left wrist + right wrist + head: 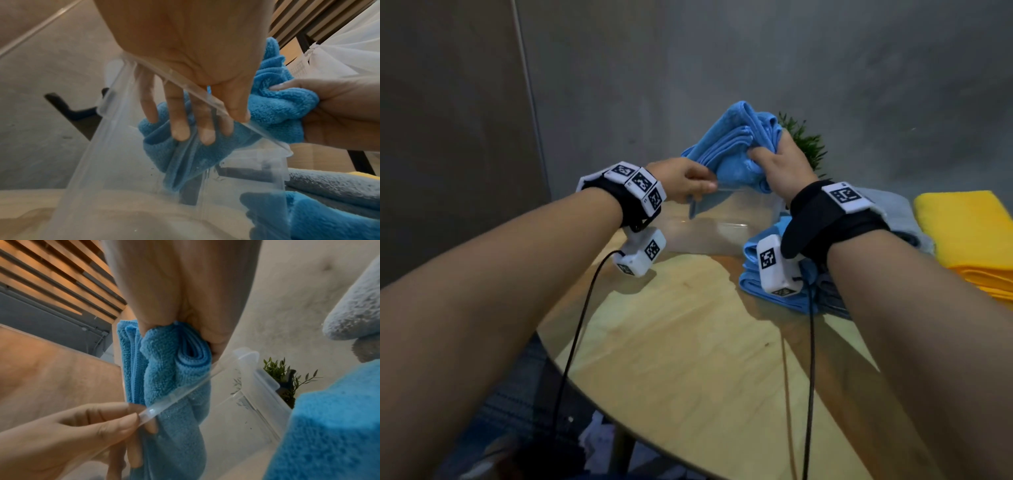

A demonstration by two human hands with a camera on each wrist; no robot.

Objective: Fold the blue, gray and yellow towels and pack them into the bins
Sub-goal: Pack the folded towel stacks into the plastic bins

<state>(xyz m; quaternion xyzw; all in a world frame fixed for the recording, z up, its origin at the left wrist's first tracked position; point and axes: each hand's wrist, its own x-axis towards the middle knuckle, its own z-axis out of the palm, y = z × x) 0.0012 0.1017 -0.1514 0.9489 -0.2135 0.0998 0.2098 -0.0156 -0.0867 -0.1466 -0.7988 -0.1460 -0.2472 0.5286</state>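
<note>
My right hand grips a folded blue towel and holds it upright over a clear plastic bin at the back of the table. The towel's lower end hangs inside the bin. My left hand pinches the bin's near rim, thumb outside and fingers inside against the towel. In the right wrist view the towel shows layered folds under my right hand, and my left hand holds the rim. More folded blue towels lie under my right wrist.
A gray towel and a folded yellow towel lie at the table's right. A small green plant stands behind the bin against the gray wall. The round wooden table has bare surface near me. Wrist camera cables hang over it.
</note>
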